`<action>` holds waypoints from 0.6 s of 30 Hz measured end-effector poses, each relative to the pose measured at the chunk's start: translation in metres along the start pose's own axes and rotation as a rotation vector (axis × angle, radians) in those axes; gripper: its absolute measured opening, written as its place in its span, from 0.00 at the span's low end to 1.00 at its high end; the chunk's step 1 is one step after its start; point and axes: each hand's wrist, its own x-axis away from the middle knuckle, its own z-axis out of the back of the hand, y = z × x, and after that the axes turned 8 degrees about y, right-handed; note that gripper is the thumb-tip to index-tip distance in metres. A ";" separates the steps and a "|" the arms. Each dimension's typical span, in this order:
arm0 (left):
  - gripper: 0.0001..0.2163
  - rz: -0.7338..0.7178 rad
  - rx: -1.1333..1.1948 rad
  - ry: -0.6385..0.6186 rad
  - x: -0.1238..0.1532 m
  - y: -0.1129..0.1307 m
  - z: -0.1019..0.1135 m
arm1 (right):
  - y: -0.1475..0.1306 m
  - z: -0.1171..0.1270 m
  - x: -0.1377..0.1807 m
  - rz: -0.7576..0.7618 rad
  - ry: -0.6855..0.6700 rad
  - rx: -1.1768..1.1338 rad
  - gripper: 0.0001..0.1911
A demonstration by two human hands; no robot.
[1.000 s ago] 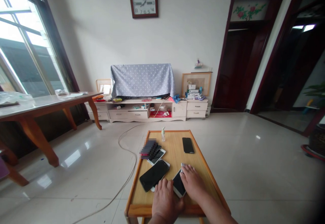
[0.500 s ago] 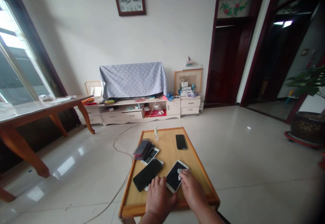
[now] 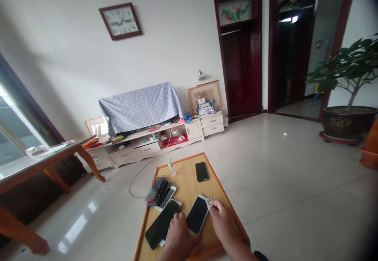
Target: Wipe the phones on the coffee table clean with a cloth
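At the bottom centre of the frame, a white-edged phone (image 3: 197, 214) lies on the wooden table (image 3: 189, 182), long axis running up-right. The left hand (image 3: 178, 235) presses its near end; the right hand (image 3: 222, 221) pinches a small wipe (image 3: 208, 203) at its far corner.

The white-edged phone (image 3: 197, 215) lies flat, dark screen up, on the wooden surface (image 3: 189, 182), angled, just right of the big black phone (image 3: 161, 224); a small white wipe (image 3: 209, 203) touches its far corner.

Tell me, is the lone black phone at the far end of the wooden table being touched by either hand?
No, the black phone lies alone, apart from both hands, which rest at the white-edged phone.
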 end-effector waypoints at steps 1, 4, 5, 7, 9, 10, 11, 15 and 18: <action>0.31 -0.002 0.004 -0.004 -0.003 0.003 0.000 | 0.001 0.003 -0.006 -0.051 0.017 -0.050 0.13; 0.22 0.024 0.086 -0.012 -0.017 0.007 -0.004 | 0.004 0.008 -0.017 -0.193 0.018 -0.205 0.13; 0.20 0.038 0.125 -0.016 -0.023 0.008 -0.007 | 0.003 0.008 -0.019 -0.231 0.009 -0.254 0.13; 0.17 0.067 0.194 -0.037 -0.036 0.011 -0.014 | 0.001 0.007 -0.021 -0.297 -0.014 -0.345 0.12; 0.15 0.089 0.238 -0.066 -0.047 0.015 -0.022 | -0.002 0.004 -0.022 -0.345 -0.044 -0.430 0.11; 0.15 0.099 0.260 -0.076 -0.051 0.018 -0.025 | -0.004 0.003 -0.022 -0.362 -0.058 -0.472 0.11; 0.15 0.106 0.281 -0.079 -0.055 0.021 -0.028 | -0.006 0.002 -0.023 -0.376 -0.071 -0.511 0.11; 0.15 0.090 0.340 -0.050 -0.065 0.032 -0.031 | -0.010 -0.001 -0.034 -0.404 -0.088 -0.634 0.10; 0.20 0.092 0.400 -0.036 -0.073 0.041 -0.030 | -0.012 -0.001 -0.043 -0.408 -0.089 -0.700 0.11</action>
